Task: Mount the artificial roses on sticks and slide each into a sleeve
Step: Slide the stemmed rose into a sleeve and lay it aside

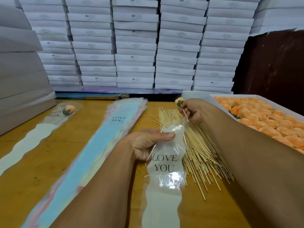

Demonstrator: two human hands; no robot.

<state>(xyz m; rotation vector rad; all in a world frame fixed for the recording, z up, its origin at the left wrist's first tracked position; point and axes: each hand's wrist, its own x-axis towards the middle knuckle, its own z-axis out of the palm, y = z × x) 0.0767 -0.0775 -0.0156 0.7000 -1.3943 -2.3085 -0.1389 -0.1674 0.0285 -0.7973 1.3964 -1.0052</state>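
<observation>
My left hand [146,143] pinches the open top of a clear sleeve [164,171] printed "LOVE YOU", which lies toward me on the wooden table [102,163]. My right hand [192,111] holds a peach rose [179,100] mounted on a thin stick [185,115]. The stick's lower tip points at the sleeve's mouth. Loose wooden sticks [202,152] lie in a pile under and right of the sleeve. A stack of pastel sleeves [105,145] lies to the left.
A finished sleeved rose [65,112] lies at the far left of the table. A white tray [212,98] full of peach rose heads [266,116] stands at the right. Stacked white boxes [134,46] form a wall behind the table.
</observation>
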